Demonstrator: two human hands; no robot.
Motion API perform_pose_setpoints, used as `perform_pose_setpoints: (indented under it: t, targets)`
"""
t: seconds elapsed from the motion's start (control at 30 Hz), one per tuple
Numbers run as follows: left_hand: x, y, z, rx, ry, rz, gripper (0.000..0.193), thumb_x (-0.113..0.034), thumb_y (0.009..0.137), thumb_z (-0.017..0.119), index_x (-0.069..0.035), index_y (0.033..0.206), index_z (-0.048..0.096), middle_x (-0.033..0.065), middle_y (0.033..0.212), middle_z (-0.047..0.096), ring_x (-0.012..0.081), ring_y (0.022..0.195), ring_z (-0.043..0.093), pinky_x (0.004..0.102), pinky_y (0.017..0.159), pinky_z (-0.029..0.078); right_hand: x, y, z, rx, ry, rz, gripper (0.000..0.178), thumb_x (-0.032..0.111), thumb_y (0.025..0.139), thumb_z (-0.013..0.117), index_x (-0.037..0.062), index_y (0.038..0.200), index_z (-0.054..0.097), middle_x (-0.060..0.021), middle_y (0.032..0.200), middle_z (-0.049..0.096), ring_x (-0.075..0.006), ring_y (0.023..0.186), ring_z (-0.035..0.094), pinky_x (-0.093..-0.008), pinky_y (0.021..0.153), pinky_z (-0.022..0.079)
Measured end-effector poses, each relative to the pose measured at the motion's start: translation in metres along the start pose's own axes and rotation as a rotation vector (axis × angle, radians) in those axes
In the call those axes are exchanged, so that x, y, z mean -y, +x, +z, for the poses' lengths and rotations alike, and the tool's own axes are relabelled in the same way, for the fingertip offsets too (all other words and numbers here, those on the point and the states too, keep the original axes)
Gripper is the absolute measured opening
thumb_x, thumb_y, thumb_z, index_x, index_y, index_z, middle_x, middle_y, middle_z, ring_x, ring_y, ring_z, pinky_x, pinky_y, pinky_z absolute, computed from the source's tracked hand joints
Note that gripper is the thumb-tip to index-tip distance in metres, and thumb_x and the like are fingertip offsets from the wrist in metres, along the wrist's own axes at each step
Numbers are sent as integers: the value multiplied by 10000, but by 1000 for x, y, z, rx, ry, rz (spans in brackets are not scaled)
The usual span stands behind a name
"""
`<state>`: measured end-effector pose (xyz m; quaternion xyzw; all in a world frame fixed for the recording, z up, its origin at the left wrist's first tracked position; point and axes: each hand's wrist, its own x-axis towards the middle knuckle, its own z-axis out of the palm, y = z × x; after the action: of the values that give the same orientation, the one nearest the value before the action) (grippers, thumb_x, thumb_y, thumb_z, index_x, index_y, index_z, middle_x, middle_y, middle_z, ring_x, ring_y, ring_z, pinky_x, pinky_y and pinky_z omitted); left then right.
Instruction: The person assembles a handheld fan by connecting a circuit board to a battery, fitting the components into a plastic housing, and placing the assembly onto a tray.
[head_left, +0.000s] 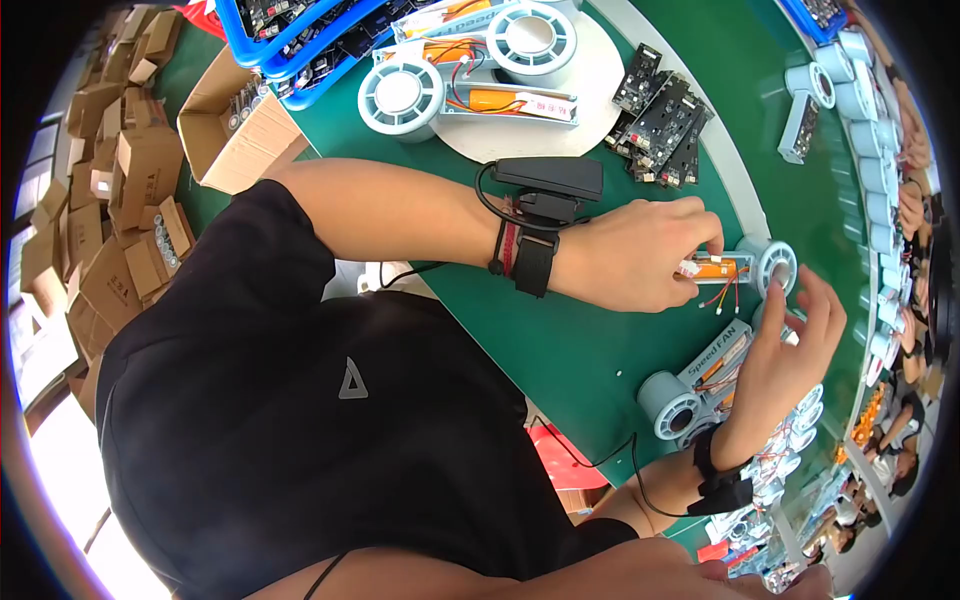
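Note:
My left hand [640, 255] is closed, palm down, its thumb and fingers pinching the handle end of a small handheld fan [742, 268]. Inside the fan's open grey-blue handle lies an orange battery [716, 270], and thin coloured wires with white plugs hang from its side. My right hand [790, 350] curls at the fan's round head, the thumb against its ring. Its other fingers are partly hidden. Beside that hand lie further fan housings [668, 405] with batteries and wires, partly covered by my wrist.
Circuit boards [660, 120] are piled on the green table [560, 350]. Two open fans [402, 95] lie on a white round plate [600, 60]. Blue trays [300, 60] hold more boards. Fans [875, 170] line the right side, with other people beyond. Cartons [150, 170] crowd the left.

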<state>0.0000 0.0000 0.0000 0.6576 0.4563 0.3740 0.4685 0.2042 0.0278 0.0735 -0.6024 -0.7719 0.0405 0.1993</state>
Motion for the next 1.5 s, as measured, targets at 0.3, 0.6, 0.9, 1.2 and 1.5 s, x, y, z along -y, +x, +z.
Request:
perform_pose_setpoints:
  t: [0.3, 0.6, 0.9, 1.2, 1.5]
  targets:
    - [3, 8, 15, 45, 70, 33, 370, -261, 886, 732, 22, 1090, 609, 161, 973, 618, 338, 850, 639, 420, 748, 516, -14, -17, -15, 476, 212, -85, 217, -63, 836, 714, 22, 1034, 687, -101, 1116, 643, -215, 819, 668, -314, 661, 540]
    - [10, 14, 26, 2, -244, 67, 376, -334, 1003, 566, 34, 1043, 627, 178, 981, 633, 332, 876, 630, 427, 791, 498, -25, -18, 1, 329, 331, -127, 97, -49, 857, 715, -10, 944, 699, -76, 1028, 673, -187, 875, 663, -278, 708, 529]
    - [10, 14, 24, 172, -383, -15, 419, -301, 990, 679, 38, 1234, 644, 79, 982, 609, 115, 737, 614, 294, 636, 495, -28, -18, 1, 365, 507, 39, 93, -21, 867, 737, -16, 950, 696, -45, 882, 665, -94, 706, 591, -235, 603, 463]
    - [-7, 12, 8, 226, -689, -305, 503, -306, 929, 769, 10, 1300, 646, 76, 998, 645, 90, 586, 604, 231, 462, 450, -5, -18, 2, 198, 309, -46, 88, 20, 859, 757, 7, 923, 698, -20, 776, 641, -87, 602, 517, -256, 541, 409]
    - [-7, 10, 15, 165, -642, -285, 560, -294, 910, 787, 33, 1333, 620, 85, 1041, 618, 107, 632, 639, 243, 456, 513, 0, -22, 10, 32, 108, -188, 98, 16, 814, 771, 31, 876, 697, -55, 749, 626, -177, 550, 533, -303, 509, 414]
